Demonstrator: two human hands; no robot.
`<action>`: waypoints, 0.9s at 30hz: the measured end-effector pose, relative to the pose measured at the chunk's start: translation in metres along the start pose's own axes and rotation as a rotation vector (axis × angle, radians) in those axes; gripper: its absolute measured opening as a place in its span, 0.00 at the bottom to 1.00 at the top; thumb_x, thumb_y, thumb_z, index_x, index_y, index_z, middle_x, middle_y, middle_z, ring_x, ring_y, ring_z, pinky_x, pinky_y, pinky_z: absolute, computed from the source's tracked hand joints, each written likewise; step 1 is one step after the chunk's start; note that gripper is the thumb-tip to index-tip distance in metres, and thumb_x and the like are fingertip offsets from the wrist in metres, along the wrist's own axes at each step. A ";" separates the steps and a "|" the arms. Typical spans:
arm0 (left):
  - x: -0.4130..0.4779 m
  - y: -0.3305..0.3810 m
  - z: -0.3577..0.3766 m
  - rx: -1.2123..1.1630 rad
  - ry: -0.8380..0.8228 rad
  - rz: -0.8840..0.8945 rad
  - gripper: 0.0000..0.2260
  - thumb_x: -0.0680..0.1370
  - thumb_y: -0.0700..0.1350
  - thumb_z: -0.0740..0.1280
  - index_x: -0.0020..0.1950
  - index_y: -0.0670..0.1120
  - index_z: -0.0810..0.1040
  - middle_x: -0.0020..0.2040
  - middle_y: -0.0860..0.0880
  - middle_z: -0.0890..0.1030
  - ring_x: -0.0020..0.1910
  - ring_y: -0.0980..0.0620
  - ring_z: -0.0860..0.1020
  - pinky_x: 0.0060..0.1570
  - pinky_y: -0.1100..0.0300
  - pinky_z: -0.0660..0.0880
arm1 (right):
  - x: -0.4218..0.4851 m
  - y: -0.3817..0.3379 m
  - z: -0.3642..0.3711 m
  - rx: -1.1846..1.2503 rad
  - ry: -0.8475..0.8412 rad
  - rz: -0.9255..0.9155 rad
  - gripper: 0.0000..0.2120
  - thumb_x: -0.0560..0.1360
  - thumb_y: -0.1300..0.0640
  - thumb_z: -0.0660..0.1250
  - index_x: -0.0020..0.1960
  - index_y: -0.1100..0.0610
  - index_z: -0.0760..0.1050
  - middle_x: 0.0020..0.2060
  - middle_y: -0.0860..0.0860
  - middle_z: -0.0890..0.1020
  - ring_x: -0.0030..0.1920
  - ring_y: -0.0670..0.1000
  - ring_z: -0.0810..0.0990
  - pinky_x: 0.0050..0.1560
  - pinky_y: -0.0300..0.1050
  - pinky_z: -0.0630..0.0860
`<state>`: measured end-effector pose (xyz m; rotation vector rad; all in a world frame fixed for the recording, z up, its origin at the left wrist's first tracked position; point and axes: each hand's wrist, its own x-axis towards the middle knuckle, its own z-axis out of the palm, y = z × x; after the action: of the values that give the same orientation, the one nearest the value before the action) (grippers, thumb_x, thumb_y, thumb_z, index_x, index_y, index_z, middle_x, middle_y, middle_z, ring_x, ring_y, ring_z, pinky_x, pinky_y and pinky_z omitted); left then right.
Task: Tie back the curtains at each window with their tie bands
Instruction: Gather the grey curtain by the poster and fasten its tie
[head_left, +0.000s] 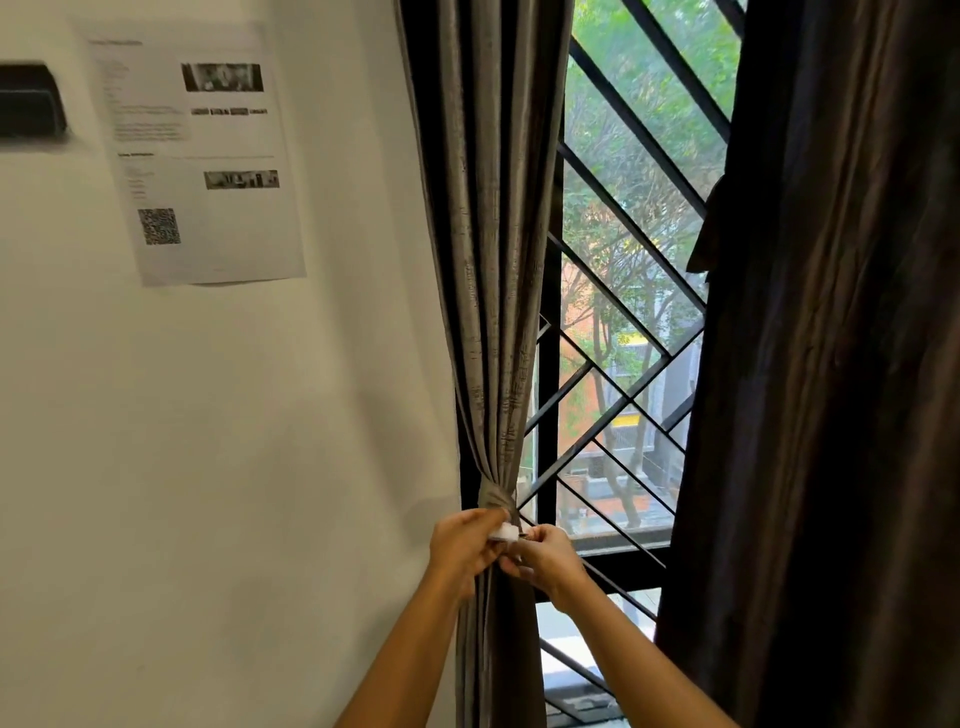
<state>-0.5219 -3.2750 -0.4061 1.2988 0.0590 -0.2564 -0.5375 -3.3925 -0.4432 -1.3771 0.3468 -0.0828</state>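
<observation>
left hand (465, 545): fingers curled, pinching white-padded end of band at front of the bunch; keeps loop taut.
right hand (548, 561): fingertips clamped on other band end, touching left's; ends brought together prob. to fasten.
white pad (506, 531): between both hands; looks like a fastener patch, type can't tell.
grey-brown fabric tie band (496, 500): wrapped tight round curtain just above hands; cinches folds to a narrow waist.
grey-taupe pleated curtain (493, 260): gathered vs. left window edge, beside wall; leaves glass uncovered.
step: closing band; this side judged nearly done.
dark brown curtain (831, 364): right side, hangs loose, no band seen round it; likely next.
black metal diagonal window grille (631, 244): behind curtains; trees + bldgs beyond.
white printed sheet (197, 156): on wall left of curtain, w/ qr code; text too blurred.
</observation>
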 end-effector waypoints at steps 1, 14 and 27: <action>0.000 0.002 -0.001 0.009 0.012 0.003 0.07 0.73 0.36 0.71 0.49 0.35 0.81 0.41 0.40 0.83 0.37 0.48 0.81 0.31 0.62 0.78 | -0.001 0.000 0.002 -0.075 0.024 -0.037 0.16 0.70 0.67 0.72 0.36 0.58 0.65 0.31 0.57 0.74 0.30 0.52 0.78 0.29 0.42 0.77; 0.007 -0.002 -0.009 0.145 0.036 0.103 0.05 0.74 0.39 0.69 0.44 0.38 0.82 0.42 0.39 0.83 0.42 0.43 0.83 0.46 0.53 0.81 | -0.003 -0.029 0.017 0.487 0.026 0.313 0.05 0.72 0.60 0.63 0.41 0.63 0.73 0.39 0.59 0.74 0.37 0.54 0.73 0.35 0.41 0.72; 0.004 -0.002 -0.018 0.251 -0.041 0.098 0.11 0.65 0.48 0.73 0.31 0.42 0.78 0.31 0.43 0.78 0.34 0.45 0.77 0.40 0.51 0.76 | -0.013 -0.047 0.039 0.506 -0.137 0.373 0.20 0.66 0.42 0.71 0.36 0.60 0.77 0.37 0.57 0.78 0.42 0.58 0.76 0.59 0.54 0.65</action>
<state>-0.5167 -3.2593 -0.4136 1.5406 -0.0742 -0.2107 -0.5321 -3.3611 -0.3893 -0.7977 0.4280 0.2194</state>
